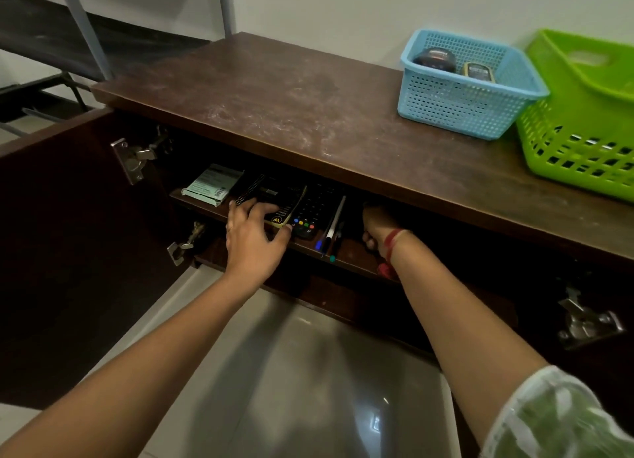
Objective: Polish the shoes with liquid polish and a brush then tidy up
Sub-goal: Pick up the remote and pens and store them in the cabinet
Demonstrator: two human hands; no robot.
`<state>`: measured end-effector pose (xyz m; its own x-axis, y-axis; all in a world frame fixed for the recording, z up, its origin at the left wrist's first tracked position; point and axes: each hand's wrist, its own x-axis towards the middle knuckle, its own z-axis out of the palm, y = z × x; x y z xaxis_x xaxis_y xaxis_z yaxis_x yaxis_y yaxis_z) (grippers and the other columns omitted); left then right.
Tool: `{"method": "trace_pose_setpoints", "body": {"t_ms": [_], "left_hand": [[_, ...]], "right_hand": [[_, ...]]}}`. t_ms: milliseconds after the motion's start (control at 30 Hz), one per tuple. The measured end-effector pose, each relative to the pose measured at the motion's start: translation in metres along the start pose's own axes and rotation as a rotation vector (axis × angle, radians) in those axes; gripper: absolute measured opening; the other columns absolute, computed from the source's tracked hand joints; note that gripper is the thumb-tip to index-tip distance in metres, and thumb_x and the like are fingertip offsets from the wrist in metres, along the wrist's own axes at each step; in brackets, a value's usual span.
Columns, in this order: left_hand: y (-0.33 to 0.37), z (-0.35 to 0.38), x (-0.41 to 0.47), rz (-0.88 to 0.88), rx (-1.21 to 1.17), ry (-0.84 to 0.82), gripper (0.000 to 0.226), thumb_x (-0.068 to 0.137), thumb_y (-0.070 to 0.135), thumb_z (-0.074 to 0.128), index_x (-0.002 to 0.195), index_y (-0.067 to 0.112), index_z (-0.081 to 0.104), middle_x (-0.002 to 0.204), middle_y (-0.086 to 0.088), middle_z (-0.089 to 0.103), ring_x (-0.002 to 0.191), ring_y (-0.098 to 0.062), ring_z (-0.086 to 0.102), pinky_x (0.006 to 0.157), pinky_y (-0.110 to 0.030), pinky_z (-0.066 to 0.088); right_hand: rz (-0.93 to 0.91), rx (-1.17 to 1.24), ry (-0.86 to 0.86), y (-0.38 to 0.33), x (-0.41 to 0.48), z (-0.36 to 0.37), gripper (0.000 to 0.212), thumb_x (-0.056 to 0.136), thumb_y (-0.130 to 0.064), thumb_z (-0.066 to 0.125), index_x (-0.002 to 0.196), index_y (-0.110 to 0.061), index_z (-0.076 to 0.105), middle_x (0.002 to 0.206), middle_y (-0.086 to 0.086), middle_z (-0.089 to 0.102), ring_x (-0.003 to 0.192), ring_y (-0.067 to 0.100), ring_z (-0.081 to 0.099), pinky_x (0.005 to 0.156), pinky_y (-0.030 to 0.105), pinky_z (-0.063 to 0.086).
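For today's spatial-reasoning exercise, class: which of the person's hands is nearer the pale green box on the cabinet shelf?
Left. The left hand lies just right of the pale green box, on a black-and-yellow pack; the right hand is farther right, beyond the pens.

Right hand (377, 229): the fingers were lost in shadow under the cupboard top (274, 97); whether anything was held could not be told.
Left hand (252, 241): whether the black packet (284, 203) was gripped or only touched could not be settled; the packet's near edge was partly covered by the fingers.
Green basket (583, 128): it was cut off by the right edge.
Blue basket (463, 104): two dark items were seen only above the rim, and their labels were blurred.
Pale box (212, 185): the print was too small to be read.
Keypad device (314, 210): the far end was swallowed by darkness.
Rack (51, 39): it was cut off by the top and left edges.
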<state>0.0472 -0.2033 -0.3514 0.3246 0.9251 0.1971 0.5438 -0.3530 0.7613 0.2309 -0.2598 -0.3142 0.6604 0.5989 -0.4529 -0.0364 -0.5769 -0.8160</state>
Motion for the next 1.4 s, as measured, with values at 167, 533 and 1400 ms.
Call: {"method": "trace_pose_setpoints", "body": {"t_ms": [167, 533, 1400], "left_hand": [[-0.002, -0.001, 0.001, 0.002, -0.011, 0.007, 0.038, 0.087, 0.028, 0.065, 0.124, 0.020, 0.057, 0.149, -0.010, 0.032, 0.145, -0.030, 0.006, 0.115, -0.045, 0.015], [-0.004, 0.004, 0.000, 0.010, -0.039, 0.032, 0.034, 0.087, 0.026, 0.065, 0.120, 0.019, 0.059, 0.145, -0.008, 0.036, 0.144, -0.030, 0.013, 0.112, -0.044, 0.021], [-0.008, -0.003, -0.001, -0.031, -0.054, 0.036, 0.035, 0.088, 0.024, 0.064, 0.123, 0.018, 0.058, 0.147, -0.009, 0.034, 0.145, -0.029, 0.010, 0.114, -0.041, 0.018]], "right_hand": [[0.141, 0.345, -0.087, 0.009, -0.007, -0.033, 0.022, 0.094, -0.007, 0.043, 0.073, -0.014, 0.042, 0.069, 0.003, 0.040, 0.034, 0.003, 0.044, 0.028, 0.010, 0.021], [-0.174, -0.406, 0.011, 0.014, 0.003, -0.005, 0.030, 0.100, -0.034, 0.040, 0.116, -0.009, 0.048, 0.072, 0.010, 0.059, 0.042, 0.013, 0.052, 0.044, 0.013, 0.040], [-0.300, -0.308, 0.137, 0.016, -0.013, -0.006, 0.019, 0.090, -0.028, 0.064, 0.077, -0.017, 0.058, 0.063, -0.005, 0.053, 0.058, 0.008, 0.051, 0.068, 0.026, 0.042]]}}
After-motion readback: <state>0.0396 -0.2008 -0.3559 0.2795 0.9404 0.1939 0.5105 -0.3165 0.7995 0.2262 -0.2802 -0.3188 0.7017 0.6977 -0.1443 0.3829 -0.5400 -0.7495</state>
